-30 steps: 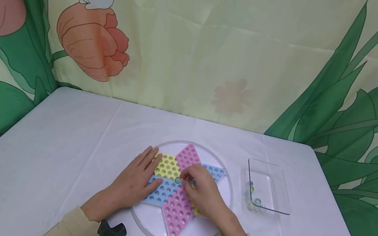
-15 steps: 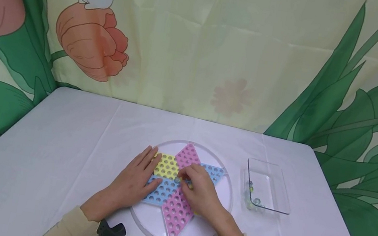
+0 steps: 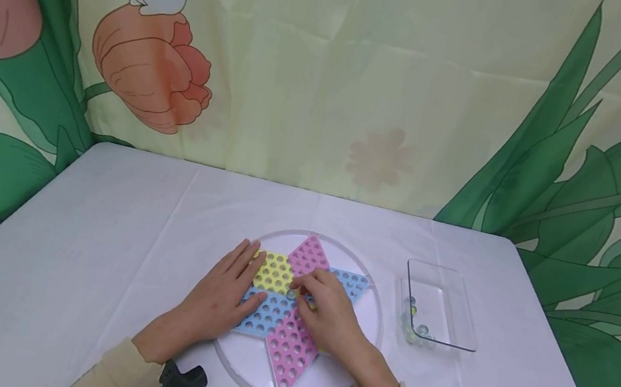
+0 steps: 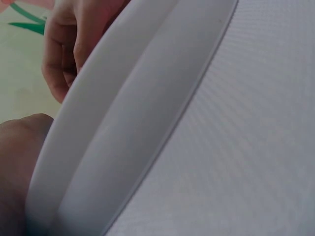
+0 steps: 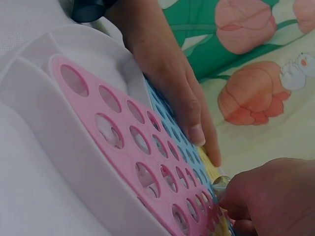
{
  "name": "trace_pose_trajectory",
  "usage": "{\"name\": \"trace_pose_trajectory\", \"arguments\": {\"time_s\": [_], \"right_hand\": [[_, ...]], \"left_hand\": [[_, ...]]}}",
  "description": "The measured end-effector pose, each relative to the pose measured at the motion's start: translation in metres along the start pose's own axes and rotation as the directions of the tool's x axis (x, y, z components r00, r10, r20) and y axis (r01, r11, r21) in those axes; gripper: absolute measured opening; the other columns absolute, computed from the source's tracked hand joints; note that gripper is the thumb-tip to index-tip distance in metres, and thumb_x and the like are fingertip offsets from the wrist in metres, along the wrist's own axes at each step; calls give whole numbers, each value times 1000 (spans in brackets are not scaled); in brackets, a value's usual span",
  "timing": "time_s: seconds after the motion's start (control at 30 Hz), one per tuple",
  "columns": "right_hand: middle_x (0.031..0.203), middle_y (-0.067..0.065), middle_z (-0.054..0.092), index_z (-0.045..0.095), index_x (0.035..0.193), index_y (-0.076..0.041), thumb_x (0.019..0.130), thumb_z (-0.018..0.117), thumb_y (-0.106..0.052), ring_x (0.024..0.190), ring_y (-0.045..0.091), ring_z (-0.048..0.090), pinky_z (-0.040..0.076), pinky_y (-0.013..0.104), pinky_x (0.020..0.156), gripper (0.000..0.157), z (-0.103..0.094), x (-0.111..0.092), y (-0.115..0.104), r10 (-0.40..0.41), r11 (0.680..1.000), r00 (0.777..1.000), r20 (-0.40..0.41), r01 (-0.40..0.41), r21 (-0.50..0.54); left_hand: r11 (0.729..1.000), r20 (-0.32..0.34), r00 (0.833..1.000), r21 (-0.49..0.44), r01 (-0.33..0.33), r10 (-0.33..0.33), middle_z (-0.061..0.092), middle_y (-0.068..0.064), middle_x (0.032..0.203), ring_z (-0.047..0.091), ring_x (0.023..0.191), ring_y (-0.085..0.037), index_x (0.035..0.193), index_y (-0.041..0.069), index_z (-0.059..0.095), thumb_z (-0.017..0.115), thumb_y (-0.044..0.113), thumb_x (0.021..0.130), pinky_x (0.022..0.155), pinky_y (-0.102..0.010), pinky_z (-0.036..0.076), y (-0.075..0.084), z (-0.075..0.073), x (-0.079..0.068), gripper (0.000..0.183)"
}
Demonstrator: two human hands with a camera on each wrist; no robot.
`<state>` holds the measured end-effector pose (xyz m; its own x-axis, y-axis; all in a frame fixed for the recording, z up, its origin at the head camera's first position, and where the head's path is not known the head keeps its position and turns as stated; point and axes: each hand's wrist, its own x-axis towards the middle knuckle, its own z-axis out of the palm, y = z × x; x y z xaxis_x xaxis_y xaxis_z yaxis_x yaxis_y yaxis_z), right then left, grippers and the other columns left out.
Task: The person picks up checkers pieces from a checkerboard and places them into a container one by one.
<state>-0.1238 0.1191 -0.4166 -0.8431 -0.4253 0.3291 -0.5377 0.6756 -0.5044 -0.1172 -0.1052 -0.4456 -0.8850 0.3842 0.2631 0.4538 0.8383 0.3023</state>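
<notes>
A round white Chinese checkers board (image 3: 338,371) carries a star of pink, yellow and blue holed sections. My left hand (image 3: 219,297) lies on its left side with fingers outstretched, across the yellow and blue parts. My right hand (image 3: 332,310) is over the middle of the star, its thumb and index finger curled in at a clear glass marble (image 3: 292,295). The right wrist view shows that marble (image 5: 221,183) right at the right fingertips, close to the board's surface. The other right-hand fingers are curled under and partly hidden.
A clear plastic box (image 3: 450,308) stands right of the board, with several marbles (image 3: 422,331) at its left side. The white-covered table (image 3: 65,264) reaches back to a printed curtain (image 3: 302,85). Black wrist cameras (image 3: 185,381) sit by both sleeves.
My right hand has shifted slightly left, its fingers staying at the marble in the middle of the board. The left hand has kept its place.
</notes>
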Motion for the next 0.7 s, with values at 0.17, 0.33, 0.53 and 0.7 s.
{"name": "trace_pose_trajectory", "arguments": {"time_s": [0.17,0.33,0.53,0.7], "right_hand": [[90,-4,60,73,99,-14,86,73,-4,86,9,51,48,28,78,17,-1,-1,0,-9,1000,1000,15,9,-13],[89,-4,59,74,100,-15,86,74,-8,85,9,50,47,27,77,15,0,-1,0,4,1000,1000,26,-3,-22],[88,-4,59,74,100,-16,85,76,-10,84,9,50,46,28,77,16,0,0,0,24,999,999,30,-24,-22],[90,-5,59,73,99,-16,85,76,-9,87,9,51,48,28,79,16,0,0,0,31,999,999,29,-31,-9]], "left_hand": [[1000,-1,1000,2,-4,4,28,-20,162,20,152,-38,151,-1,37,57,41,96,121,-53,27,0,0,0,72],[1000,6,1000,1,2,-2,27,-19,162,20,152,-37,151,-1,37,56,42,96,121,-53,26,0,0,1,72],[1000,12,1000,0,8,-8,27,-19,162,20,152,-37,151,0,36,56,42,96,121,-53,26,0,0,1,72],[1000,19,1000,-2,14,-14,26,-18,163,19,153,-36,152,0,36,56,43,96,121,-53,26,0,1,1,73]]}}
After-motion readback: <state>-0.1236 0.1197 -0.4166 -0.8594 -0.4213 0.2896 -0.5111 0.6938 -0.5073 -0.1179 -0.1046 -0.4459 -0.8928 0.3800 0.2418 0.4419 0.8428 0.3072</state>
